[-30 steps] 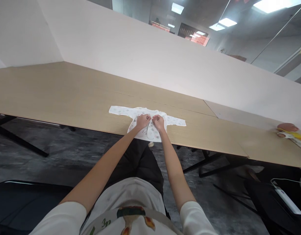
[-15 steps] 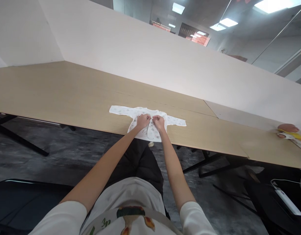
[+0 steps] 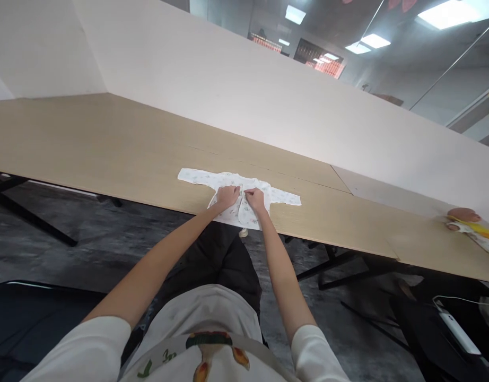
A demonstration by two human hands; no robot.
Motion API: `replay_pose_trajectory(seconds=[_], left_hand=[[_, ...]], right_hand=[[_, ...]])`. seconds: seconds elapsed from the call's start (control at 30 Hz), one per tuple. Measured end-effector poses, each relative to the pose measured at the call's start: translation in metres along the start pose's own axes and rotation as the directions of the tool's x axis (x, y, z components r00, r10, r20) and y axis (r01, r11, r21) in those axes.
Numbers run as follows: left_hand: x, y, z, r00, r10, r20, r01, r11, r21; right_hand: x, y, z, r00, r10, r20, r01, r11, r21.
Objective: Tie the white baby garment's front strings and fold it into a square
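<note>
A small white baby shirt (image 3: 250, 216) with a faint print lies spread on the wooden table, both sleeves stretched out sideways. Its lower hem reaches the table's front edge. At the upper middle of the front opening, my left hand (image 3: 228, 196) is closed, pinching the cloth edge. Just to the right, my right hand (image 3: 254, 198) pinches the other side of the opening, fingers curled. A narrow gap separates the two hands. What exactly sits between the fingertips is too small to make out.
The long table (image 3: 129, 143) runs along a white partition (image 3: 228, 95). A baby doll (image 3: 465, 217) in yellow and white lies at its right end. Black chairs stand at lower left (image 3: 41, 323) and lower right, the right one bearing a white power strip (image 3: 459, 331).
My left hand has shifted slightly, its fingers now more curled at the shirt's opening. My right hand has drawn in a little beside it. The view has tilted slightly.
</note>
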State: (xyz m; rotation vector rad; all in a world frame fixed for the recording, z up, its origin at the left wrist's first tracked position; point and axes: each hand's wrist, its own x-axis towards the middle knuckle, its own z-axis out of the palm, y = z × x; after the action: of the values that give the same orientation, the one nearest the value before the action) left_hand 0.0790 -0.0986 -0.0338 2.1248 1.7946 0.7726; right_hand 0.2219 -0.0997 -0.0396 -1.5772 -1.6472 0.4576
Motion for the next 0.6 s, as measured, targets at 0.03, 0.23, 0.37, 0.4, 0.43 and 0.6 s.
replay_pose_trajectory(seconds=[0.03, 0.23, 0.37, 0.4, 0.43, 0.6], left_hand=[[-0.003, -0.002, -0.002, 0.999, 0.027, 0.029, -0.027, 1.000, -0.001], [-0.016, -0.015, -0.002, 0.964, 0.205, 0.170, -0.182, 0.973, -0.142], [-0.019, -0.019, 0.003, 0.948, 0.277, 0.155, -0.254, 0.955, -0.151], [-0.019, -0.019, 0.003, 0.948, 0.283, 0.149, -0.258, 0.952, -0.167], [-0.020, -0.020, 0.003, 0.947, 0.287, 0.142, -0.260, 0.948, -0.182], [-0.023, -0.018, 0.003, 0.944, 0.301, 0.132, -0.275, 0.944, -0.184]], right_hand=[[-0.002, -0.002, -0.001, 1.000, 0.000, 0.008, 0.000, 1.000, 0.015], [-0.031, -0.011, -0.002, 0.999, 0.037, 0.028, -0.039, 0.996, 0.082], [-0.043, -0.012, -0.002, 0.998, 0.050, 0.040, -0.054, 0.994, 0.095], [-0.044, -0.011, -0.002, 0.997, 0.058, 0.042, -0.062, 0.990, 0.125], [-0.045, -0.010, -0.002, 0.997, 0.067, 0.040, -0.073, 0.984, 0.161], [-0.049, -0.004, -0.003, 0.994, 0.107, 0.000, -0.102, 0.944, 0.314]])
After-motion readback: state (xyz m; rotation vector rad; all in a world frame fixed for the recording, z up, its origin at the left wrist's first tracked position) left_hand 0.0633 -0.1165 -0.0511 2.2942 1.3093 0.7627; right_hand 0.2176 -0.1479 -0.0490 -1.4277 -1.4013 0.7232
